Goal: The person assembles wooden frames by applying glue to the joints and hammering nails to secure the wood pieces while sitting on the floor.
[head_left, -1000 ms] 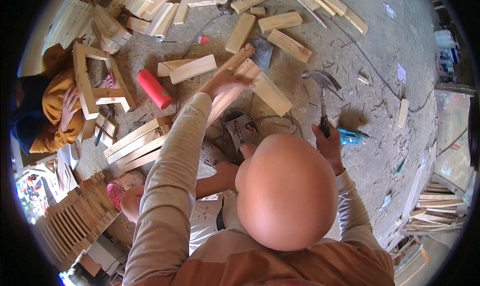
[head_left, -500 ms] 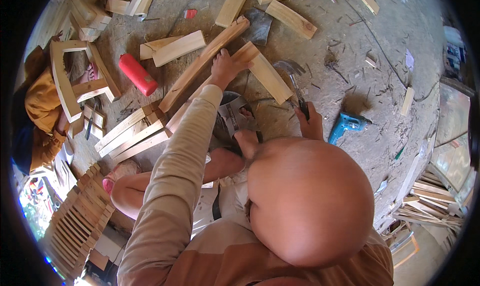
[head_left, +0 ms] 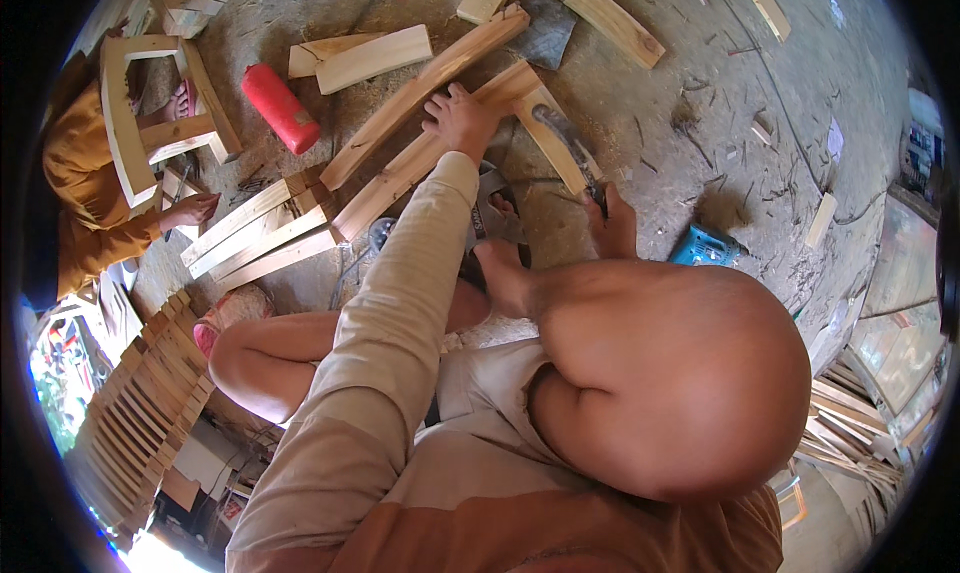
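Observation:
My right hand [head_left: 613,223] grips a claw hammer [head_left: 577,150] by its dark handle. The hammer's head hangs over the short wooden piece [head_left: 560,163] that meets the end of a long rail [head_left: 400,180] at an angle. My left hand [head_left: 465,125] lies across that rail near the joint, its fingers bent over the far edge and holding it. Beside it runs another long wooden rail [head_left: 400,113], its near end by a bundle of joined pieces [head_left: 260,235]. My foot [head_left: 502,263] is close to the joint. Whether the hammer touches the wood I cannot tell.
A blue power drill [head_left: 703,246] lies right of my knee. A red cylinder [head_left: 281,109] and loose wood blocks [head_left: 375,60] lie ahead. At left, another person's hand [head_left: 190,210] is near a wooden frame [head_left: 130,123]. Nails and scraps litter the floor; a slatted wooden piece [head_left: 140,413] stands lower left.
The hammer has swung left, from beside the short piece to over it. My left hand has shifted its hold on the rail. The other person's hand has come into view.

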Demonstrator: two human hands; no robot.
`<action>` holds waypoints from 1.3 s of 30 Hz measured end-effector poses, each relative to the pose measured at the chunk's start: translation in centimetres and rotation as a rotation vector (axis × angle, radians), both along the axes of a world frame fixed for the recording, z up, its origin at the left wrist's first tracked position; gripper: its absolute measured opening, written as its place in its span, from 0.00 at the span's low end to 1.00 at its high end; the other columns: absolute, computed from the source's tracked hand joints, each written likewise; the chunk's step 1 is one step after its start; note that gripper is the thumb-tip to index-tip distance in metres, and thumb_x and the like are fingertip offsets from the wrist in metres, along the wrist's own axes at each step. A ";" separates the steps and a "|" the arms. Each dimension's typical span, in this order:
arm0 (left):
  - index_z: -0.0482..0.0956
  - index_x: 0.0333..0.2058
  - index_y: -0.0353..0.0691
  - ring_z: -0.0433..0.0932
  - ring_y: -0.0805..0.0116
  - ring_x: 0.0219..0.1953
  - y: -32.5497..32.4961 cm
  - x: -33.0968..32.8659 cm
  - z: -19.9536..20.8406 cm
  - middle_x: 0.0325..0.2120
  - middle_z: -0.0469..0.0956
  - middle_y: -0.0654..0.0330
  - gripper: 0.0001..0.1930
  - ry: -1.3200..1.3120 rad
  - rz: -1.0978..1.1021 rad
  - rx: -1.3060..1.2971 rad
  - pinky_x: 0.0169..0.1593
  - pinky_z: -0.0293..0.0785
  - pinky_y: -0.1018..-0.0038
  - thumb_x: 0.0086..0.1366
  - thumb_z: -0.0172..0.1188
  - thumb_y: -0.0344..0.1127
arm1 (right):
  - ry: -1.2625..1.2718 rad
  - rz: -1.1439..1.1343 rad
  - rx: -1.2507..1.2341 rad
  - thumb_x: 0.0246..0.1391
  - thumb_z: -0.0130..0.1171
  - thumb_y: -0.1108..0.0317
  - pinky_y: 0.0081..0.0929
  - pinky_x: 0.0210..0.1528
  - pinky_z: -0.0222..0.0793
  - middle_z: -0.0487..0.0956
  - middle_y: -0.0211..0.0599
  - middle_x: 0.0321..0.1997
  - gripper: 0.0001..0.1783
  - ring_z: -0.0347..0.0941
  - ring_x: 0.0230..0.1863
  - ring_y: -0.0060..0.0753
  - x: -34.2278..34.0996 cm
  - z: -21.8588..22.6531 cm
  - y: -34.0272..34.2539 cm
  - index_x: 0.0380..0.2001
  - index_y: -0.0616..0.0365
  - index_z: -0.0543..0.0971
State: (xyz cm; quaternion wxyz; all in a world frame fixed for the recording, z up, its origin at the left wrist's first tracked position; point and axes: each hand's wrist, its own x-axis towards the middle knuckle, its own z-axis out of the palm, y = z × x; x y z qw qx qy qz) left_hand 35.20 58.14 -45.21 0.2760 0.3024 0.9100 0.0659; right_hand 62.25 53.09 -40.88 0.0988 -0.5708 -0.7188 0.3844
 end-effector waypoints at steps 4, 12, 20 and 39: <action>0.70 0.57 0.34 0.59 0.46 0.63 0.5 -0.4 -0.9 0.59 0.67 0.44 0.55 -0.012 0.030 -0.001 0.62 0.53 0.44 0.37 0.74 0.69 | -0.221 0.034 -0.016 0.63 0.58 0.58 0.54 0.33 0.68 0.78 0.57 0.28 0.15 0.76 0.33 0.67 0.3 -3.8 -0.4 0.43 0.59 0.74; 0.66 0.61 0.34 0.57 0.44 0.66 0.4 -0.2 0.7 0.61 0.64 0.42 0.59 -0.069 0.022 -0.051 0.65 0.51 0.43 0.36 0.76 0.68 | -0.192 0.076 0.053 0.65 0.54 0.54 0.54 0.33 0.69 0.78 0.59 0.27 0.18 0.75 0.32 0.67 0.8 -4.6 -1.5 0.42 0.61 0.74; 0.64 0.63 0.36 0.55 0.44 0.68 0.2 -0.7 -0.8 0.62 0.64 0.42 0.59 -0.056 0.037 -0.036 0.66 0.50 0.43 0.37 0.75 0.69 | -0.164 0.021 -0.009 0.62 0.58 0.63 0.47 0.33 0.70 0.79 0.49 0.26 0.11 0.77 0.29 0.55 -0.2 -1.4 -0.8 0.39 0.59 0.74; 0.78 0.42 0.34 0.76 0.58 0.38 -1.3 -7.5 4.8 0.31 0.74 0.55 0.38 -0.375 -0.635 0.186 0.50 0.71 0.69 0.38 0.82 0.56 | 0.101 -0.172 0.243 0.62 0.58 0.66 0.39 0.30 0.69 0.75 0.38 0.22 0.08 0.74 0.25 0.42 4.7 8.5 -2.9 0.35 0.59 0.73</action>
